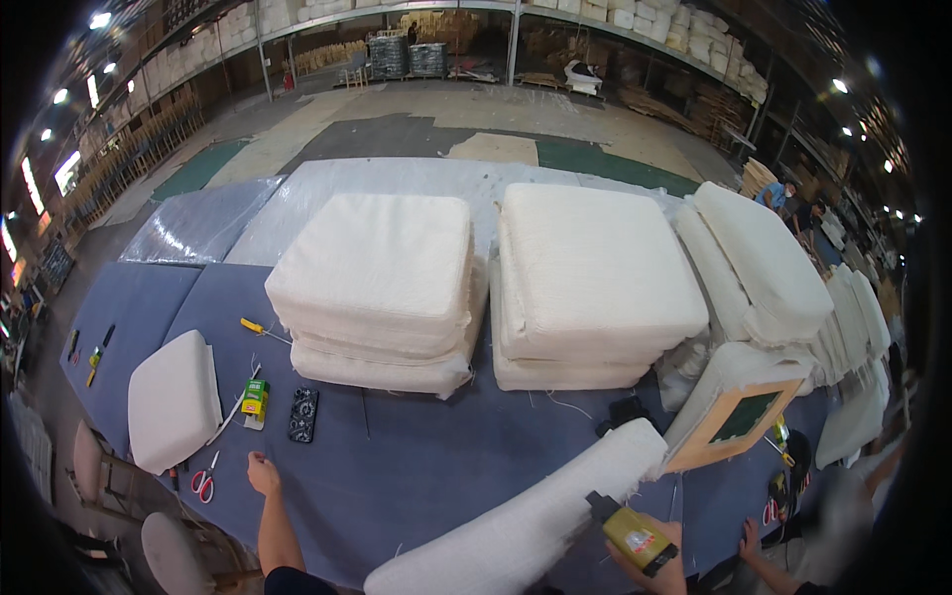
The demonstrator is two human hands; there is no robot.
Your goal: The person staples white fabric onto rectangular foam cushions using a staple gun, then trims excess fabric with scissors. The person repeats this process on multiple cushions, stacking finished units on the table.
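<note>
My right hand (670,567) is closed around a yellow-and-black hand tool (635,538), its dark end pointing up and left. Just beside the tool lies a long white padded cushion (516,511), seen edge-on and slanting from the table's front toward the right. My left hand (264,474) is low over the blue table (327,516), its fingers curled together; whatever they may hold cannot be made out. Red-handled scissors (203,484) rest to its left. A dark patterned phone (303,415) and a small green-and-yellow box (255,399) lie beyond it.
Two stacks of white cushions, the left stack (372,278) and the middle stack (600,273), stand across the table. A wood-backed cushion (739,421) leans at right. A white pad (177,402) and yellow-handled screwdriver (253,325) lie left. Another person's hand (751,540) shows at lower right.
</note>
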